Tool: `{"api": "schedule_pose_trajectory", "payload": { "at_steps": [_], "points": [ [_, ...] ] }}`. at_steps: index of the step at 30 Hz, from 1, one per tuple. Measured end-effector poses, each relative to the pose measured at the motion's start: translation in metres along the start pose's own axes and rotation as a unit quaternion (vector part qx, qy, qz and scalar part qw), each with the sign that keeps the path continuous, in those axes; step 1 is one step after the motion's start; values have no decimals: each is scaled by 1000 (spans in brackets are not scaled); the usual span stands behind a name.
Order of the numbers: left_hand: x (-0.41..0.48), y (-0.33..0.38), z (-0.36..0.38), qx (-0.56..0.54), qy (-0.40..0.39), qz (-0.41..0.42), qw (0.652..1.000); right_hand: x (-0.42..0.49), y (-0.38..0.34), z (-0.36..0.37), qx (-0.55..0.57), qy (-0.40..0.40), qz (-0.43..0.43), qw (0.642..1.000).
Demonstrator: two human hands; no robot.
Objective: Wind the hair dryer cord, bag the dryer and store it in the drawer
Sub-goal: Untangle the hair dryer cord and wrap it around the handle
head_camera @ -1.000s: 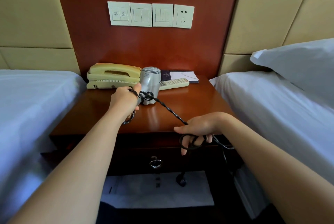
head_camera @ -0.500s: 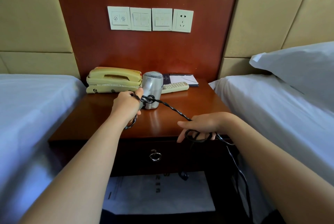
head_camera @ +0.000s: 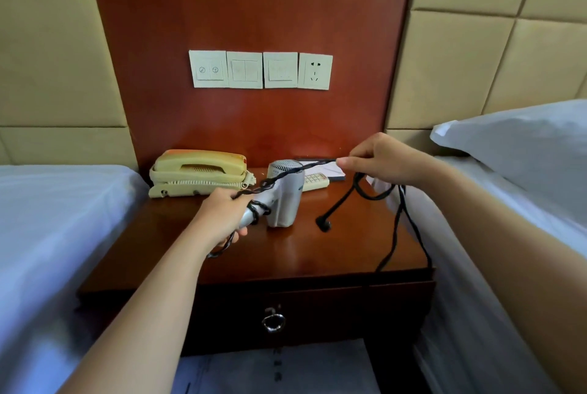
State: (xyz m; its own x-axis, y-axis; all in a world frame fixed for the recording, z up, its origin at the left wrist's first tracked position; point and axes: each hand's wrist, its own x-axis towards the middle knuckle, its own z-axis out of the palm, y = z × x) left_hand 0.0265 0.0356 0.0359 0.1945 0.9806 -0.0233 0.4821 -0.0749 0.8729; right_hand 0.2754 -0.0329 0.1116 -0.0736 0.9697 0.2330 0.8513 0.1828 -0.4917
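Observation:
A silver hair dryer (head_camera: 285,195) stands nozzle-down on the wooden nightstand (head_camera: 317,250). My left hand (head_camera: 219,214) grips its handle, which has a turn of black cord around it. The twisted black cord (head_camera: 286,174) runs taut up and right to my right hand (head_camera: 378,158), which pinches it above the table's back right. Slack cord hangs below that hand in loops, and the black plug (head_camera: 324,224) dangles just above the tabletop. The closed drawer with its ring pull (head_camera: 273,321) sits under the tabletop. No bag is in view.
A cream telephone (head_camera: 198,173) stands at the back left, a remote control (head_camera: 316,180) and a notepad (head_camera: 330,168) behind the dryer. White beds flank the nightstand, left bed (head_camera: 57,228) and right bed (head_camera: 495,266). Wall switches and a socket (head_camera: 315,71) hang above.
My right hand rose from the table's front edge to the back right, pulling the cord taut and lifting the plug onto view. My left hand now holds the dryer handle lower.

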Motion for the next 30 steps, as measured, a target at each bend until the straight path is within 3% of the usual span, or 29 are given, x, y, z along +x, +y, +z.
{"api": "schedule_pose_trajectory", "payload": {
  "at_steps": [8,12,21,27,30],
  "points": [
    [-9,7,-9,79,-55,19,995,4,-5,-2,-144,115,14,983],
    [-16,11,-8,96,-95,42,990,-14,-3,-5,-234,45,81,968],
    [-37,19,17,105,-92,116,983,-50,4,-7,-289,-108,186,933],
    [-38,26,38,76,-94,131,984,-68,9,-13,-247,-125,206,939],
    [-32,26,44,47,-93,113,988,-75,15,-16,-167,-154,242,943]
  ]
}}
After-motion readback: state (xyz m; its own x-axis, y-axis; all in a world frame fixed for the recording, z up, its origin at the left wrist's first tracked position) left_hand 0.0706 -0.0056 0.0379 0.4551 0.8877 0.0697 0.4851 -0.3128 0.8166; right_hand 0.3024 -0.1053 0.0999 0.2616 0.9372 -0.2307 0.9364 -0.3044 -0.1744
